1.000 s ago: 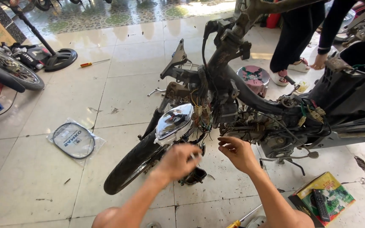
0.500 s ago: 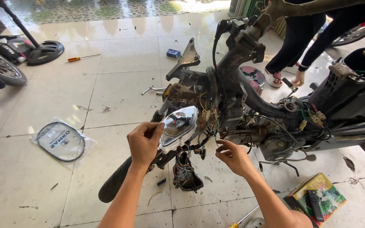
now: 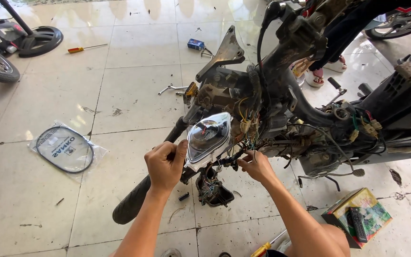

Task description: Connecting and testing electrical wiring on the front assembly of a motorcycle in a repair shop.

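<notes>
Clear round-ring bag (image 3: 66, 148) floor left, small blue box (image 3: 195, 44) top, colourful carton (image 3: 357, 216) btm right — open

A pale tiled floor (image 3: 134, 85) carries everything — the stripped motorcycle's front tyre (image 3: 132, 209) rests on it near the middle. To the left lie a bagged ring-shaped part (image 3: 66, 148), a red-handled screwdriver (image 3: 84, 48) and a black round stand base (image 3: 39, 41); farther back sit a small blue box (image 3: 195, 44) and a wrench (image 3: 171, 88) — a colourful carton (image 3: 357, 216) lies at lower right.
</notes>
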